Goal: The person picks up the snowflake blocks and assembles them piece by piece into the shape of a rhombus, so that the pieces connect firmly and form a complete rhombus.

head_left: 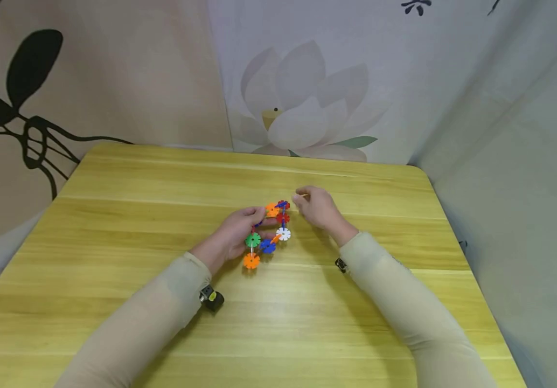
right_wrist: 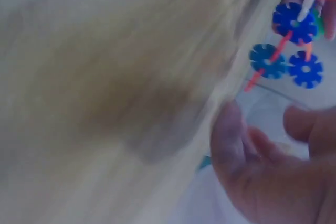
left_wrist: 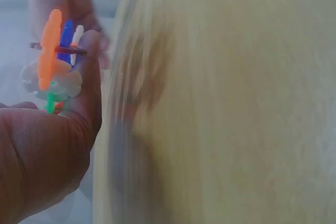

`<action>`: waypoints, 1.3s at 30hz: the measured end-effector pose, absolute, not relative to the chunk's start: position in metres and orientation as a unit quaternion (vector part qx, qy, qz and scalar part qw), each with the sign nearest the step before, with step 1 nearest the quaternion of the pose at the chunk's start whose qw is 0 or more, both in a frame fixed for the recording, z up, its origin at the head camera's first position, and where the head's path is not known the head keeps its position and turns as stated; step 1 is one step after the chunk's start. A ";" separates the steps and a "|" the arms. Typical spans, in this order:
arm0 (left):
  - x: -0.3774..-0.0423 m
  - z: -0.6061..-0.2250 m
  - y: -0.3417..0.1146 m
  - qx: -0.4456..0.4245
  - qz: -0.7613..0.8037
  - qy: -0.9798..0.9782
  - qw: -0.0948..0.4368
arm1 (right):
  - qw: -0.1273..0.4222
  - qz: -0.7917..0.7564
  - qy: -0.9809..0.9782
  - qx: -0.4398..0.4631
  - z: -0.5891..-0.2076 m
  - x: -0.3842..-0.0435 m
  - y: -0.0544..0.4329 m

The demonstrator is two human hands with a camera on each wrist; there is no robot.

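Several notched plastic snowflake discs in orange, green, blue, white and red are joined edge to edge into an angular chain. My left hand holds this chain above the table, the thumb along its upper side and fingertips showing behind the discs. An orange disc stands edge-on by the fingers in the left wrist view. To the right of the chain is my right hand, apart from it, fingers loosely bent. In the right wrist view a gap shows between its thumb and fingers, with nothing in it; blue discs hang beyond.
Both hands are over a wooden table with light yellow grain. Behind it hangs a pale cloth printed with a lotus and dark leaves. Another pale curtain runs along the right edge. Each wrist carries a small black camera.
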State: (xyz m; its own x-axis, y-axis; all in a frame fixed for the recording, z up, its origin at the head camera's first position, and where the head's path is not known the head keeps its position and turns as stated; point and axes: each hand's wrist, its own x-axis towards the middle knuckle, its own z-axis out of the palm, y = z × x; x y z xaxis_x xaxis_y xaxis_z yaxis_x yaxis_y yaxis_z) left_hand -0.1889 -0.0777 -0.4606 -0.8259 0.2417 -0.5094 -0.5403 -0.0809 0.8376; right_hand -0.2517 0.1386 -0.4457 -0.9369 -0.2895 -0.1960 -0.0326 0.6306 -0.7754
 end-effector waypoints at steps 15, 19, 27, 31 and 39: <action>-0.187 -0.458 -0.070 -0.101 0.737 0.607 0.280 | 0.272 -0.627 0.727 0.068 -0.462 -0.253 0.139; -0.186 -0.459 -0.070 -0.103 0.741 0.603 0.277 | 0.267 -0.643 0.713 0.083 -0.462 -0.251 0.141; -0.187 -0.459 -0.070 -0.115 0.757 0.586 0.267 | 0.233 -0.653 0.713 0.102 -0.466 -0.245 0.146; -0.187 -0.459 -0.070 -0.120 0.755 0.586 0.270 | 0.222 -0.657 0.713 0.109 -0.466 -0.243 0.148; -0.188 -0.460 -0.067 -0.122 0.755 0.585 0.270 | 0.213 -0.667 0.707 0.099 -0.464 -0.239 0.149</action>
